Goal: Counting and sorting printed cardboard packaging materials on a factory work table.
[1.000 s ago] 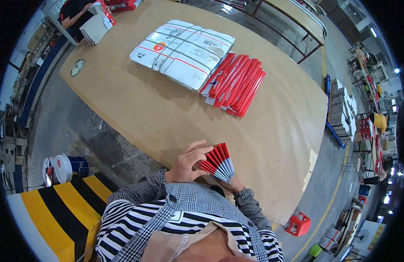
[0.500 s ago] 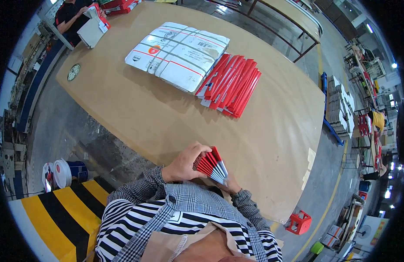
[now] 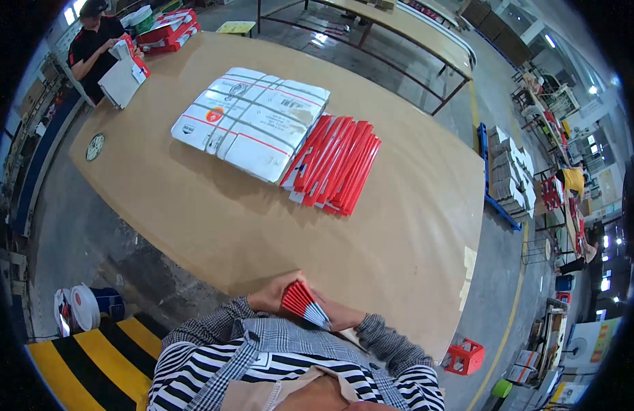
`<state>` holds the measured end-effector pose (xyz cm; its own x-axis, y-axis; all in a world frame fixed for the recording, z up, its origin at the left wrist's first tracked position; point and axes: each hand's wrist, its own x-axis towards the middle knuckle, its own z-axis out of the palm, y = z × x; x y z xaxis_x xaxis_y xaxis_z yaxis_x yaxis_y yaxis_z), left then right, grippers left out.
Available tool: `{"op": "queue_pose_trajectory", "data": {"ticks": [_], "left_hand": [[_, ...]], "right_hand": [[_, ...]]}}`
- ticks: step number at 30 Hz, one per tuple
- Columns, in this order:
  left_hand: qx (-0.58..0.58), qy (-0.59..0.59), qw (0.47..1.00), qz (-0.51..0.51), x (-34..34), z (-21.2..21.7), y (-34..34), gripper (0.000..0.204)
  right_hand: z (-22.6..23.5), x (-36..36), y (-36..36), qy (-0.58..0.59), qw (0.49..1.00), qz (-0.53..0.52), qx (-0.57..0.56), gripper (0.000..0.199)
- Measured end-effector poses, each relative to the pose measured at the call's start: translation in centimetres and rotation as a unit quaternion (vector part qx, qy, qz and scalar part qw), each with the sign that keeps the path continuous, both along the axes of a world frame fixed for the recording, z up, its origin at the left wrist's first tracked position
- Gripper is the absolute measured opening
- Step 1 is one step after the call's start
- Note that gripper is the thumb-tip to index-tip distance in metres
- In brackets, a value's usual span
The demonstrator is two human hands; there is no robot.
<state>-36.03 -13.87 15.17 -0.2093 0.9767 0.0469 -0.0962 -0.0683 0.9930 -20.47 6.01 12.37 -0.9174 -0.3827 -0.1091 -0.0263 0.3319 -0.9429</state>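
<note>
Close to my body, at the table's near edge, I hold a small stack of folded red and white card pieces (image 3: 305,303) upright between both hands. Their edges fan out, red toward the far end and white toward me. My left hand (image 3: 278,294) is closed around the left and far side of the stack. My right hand (image 3: 336,314) presses on its right side, fingers partly hidden. Farther up the table lies a bundle of white flat cartons (image 3: 252,120) bound with straps. A fanned row of flat red cartons (image 3: 337,164) leans against its right side.
A brown-topped table (image 3: 399,240) spreads before me. At the far left another person (image 3: 97,48) handles a white and red carton (image 3: 125,82), near more red cartons (image 3: 167,31). A round disc (image 3: 95,146) lies by the left edge. A red stool (image 3: 464,356) stands at right.
The view has tilted, so the table's things sit lower and more to the left. My right hand has shifted from the stack's near end up along its right side.
</note>
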Motion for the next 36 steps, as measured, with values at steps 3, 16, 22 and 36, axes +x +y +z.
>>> {"op": "queue_pose_trajectory", "data": {"ticks": [3,16,22,36], "left_hand": [[-0.024,-0.05,0.995,0.081,0.7,1.2,-0.6,0.049],[-0.016,0.001,0.967,0.253,-6.2,2.0,-6.2,0.06],[-0.011,-0.001,0.974,0.226,-8.4,3.8,-7.2,0.054],[-0.008,-0.047,0.979,0.198,-11.3,1.7,-10.6,0.056]], "right_hand": [[3.0,-6.1,6.6,-0.086,0.986,0.146,0.011,0.056],[-4.8,-37.2,8.6,-0.081,0.792,-0.456,0.398,0.035],[-6.2,-40.5,8.7,-0.165,0.786,-0.472,0.365,0.037],[4.2,-33.1,18.7,-0.021,0.802,-0.504,0.32,0.026]]}}
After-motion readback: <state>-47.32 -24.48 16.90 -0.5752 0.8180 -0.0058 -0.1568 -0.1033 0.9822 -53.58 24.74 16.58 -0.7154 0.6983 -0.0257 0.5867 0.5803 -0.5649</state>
